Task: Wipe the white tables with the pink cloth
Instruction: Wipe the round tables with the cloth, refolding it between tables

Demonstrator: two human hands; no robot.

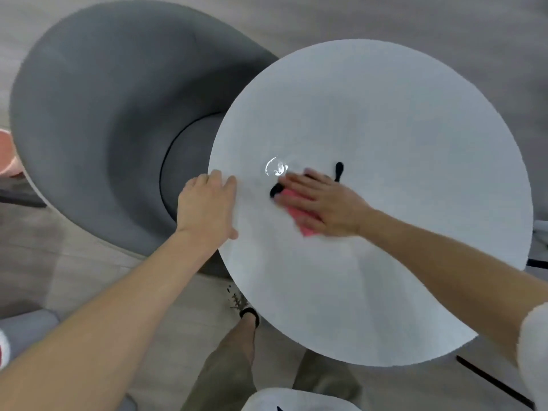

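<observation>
A round white table [385, 120] fills the middle and right of the head view. My right hand [323, 203] lies flat, fingers straight, pressing the pink cloth [292, 207] onto the tabletop near its centre. Black smears [339, 169] and a black smear by the fingertips [276, 189] mark the surface, and a small glossy wet patch [276, 167] lies just beyond my fingers. My left hand [207, 206] holds the table's left rim, with the thumb on top and the fingers curled over the edge.
A large grey upholstered armchair [98, 120] stands close against the table's left side. My leg and shoe [246, 312] are on the pale wooden floor [68, 262] under the near rim. Dark table legs [492, 381] show at lower right.
</observation>
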